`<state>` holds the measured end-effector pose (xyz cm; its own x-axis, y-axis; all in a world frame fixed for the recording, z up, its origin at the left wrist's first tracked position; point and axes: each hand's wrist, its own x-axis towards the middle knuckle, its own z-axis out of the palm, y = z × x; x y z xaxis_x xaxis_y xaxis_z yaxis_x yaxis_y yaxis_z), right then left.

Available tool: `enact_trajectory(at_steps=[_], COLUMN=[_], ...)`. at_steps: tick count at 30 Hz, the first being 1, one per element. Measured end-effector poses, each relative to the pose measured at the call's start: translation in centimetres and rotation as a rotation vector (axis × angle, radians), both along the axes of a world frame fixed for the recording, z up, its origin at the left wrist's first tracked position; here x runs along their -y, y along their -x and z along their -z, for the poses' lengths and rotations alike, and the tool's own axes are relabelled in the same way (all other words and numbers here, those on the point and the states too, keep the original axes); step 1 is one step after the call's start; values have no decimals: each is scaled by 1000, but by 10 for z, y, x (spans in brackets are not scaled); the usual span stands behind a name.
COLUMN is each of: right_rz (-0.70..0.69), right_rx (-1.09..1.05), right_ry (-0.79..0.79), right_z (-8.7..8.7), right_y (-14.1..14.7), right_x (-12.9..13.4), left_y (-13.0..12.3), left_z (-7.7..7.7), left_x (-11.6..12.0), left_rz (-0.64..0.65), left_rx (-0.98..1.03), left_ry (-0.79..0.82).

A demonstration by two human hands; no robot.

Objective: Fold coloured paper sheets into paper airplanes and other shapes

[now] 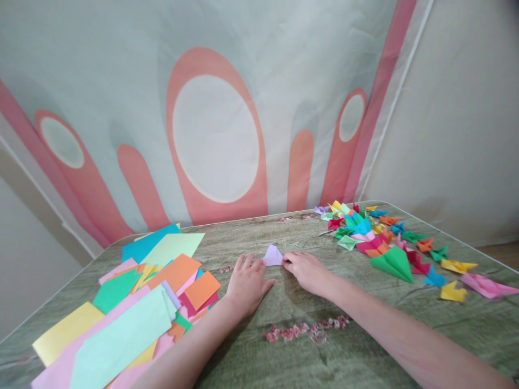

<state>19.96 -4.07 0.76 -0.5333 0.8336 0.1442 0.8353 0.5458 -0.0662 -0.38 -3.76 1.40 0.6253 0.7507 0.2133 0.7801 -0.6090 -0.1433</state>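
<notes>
Lilac folded paper (273, 255) lies mid-table toward the far edge — my right hand (305, 272) pinches its right corner, while my left hand (248, 282) rests flat, fingers slightly spread, at its left side on the wood-patterned table (284, 356).

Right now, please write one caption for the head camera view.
Two hands work a small lilac paper between colored sheets and folded paper shapes on a wood-patterned table.

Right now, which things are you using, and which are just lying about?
In use:
small folded lilac paper
left hand
right hand
wood-look tabletop

Seemingly just lying about:
flat colourful paper sheets, left
folded colourful paper shapes, right
</notes>
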Motion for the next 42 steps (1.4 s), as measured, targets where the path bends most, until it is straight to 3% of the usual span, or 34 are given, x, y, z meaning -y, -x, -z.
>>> enact_trajectory(at_steps=[6, 12, 19, 25, 34, 42], right_rz=[-11, -6, 22, 26, -105, -226], right_rx=[5, 9, 25, -35, -243, -98], right_ry=[0, -11, -43, -53, -74, -273], right_z=[-1, -1, 1, 5, 11, 8], right_y=[-1, 0, 4, 10, 18, -15], right_x=[1, 2, 5, 9, 18, -9], left_y=[1, -2, -7, -6, -3, -3], left_z=[-7, 1, 7, 8, 7, 6], left_x=[0, 1, 3, 0, -6, -12], left_rz=[-31, -38, 81, 79, 67, 108], left_rx=[-11, 59, 97, 105, 123, 229], left_ry=[-12, -52, 64, 97, 85, 156])
